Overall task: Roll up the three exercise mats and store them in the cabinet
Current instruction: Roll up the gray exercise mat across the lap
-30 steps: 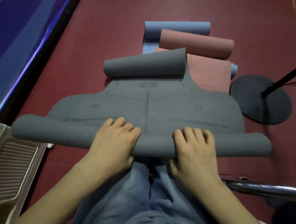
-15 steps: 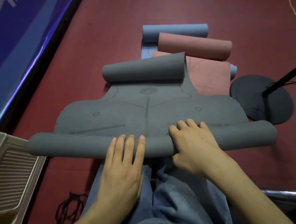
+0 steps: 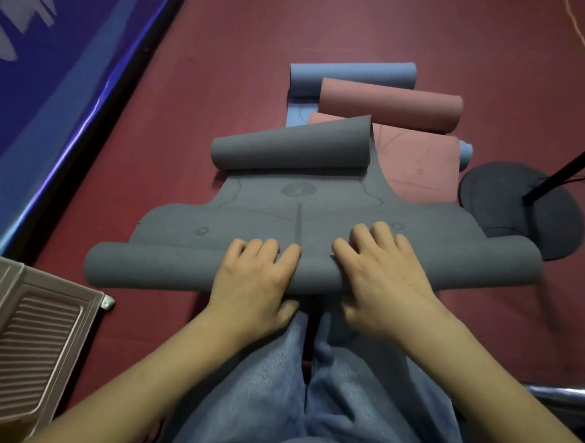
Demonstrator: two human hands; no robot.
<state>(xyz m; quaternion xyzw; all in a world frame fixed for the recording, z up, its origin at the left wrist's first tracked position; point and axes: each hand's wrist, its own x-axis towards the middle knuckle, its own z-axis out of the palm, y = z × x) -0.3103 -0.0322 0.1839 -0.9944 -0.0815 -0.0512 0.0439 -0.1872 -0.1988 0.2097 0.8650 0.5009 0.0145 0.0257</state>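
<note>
A grey mat [image 3: 318, 219] lies on the red floor, its near end wound into a roll across my knees and its far end curled up. My left hand [image 3: 254, 280] grips the roll left of centre, fingers curled over its top. Right of centre, my right hand [image 3: 380, 273] grips the same roll, fingers curled over the front. Beyond the grey mat lies a pink mat [image 3: 392, 104] with its far end rolled. A blue mat [image 3: 349, 75] sits under the pink one, rolled at the far end.
A pale ribbed cabinet door [image 3: 24, 336] lies open at the lower left. A black round stand base [image 3: 522, 206] with a pole sits right of the mats. A blue padded wall [image 3: 38, 72] runs along the left. A metal bar [image 3: 566, 393] shows at the lower right.
The roll has moved forward over the grey mat. My left hand, flat half a second ago, now curls over the roll again; my right hand has shifted further onto it.
</note>
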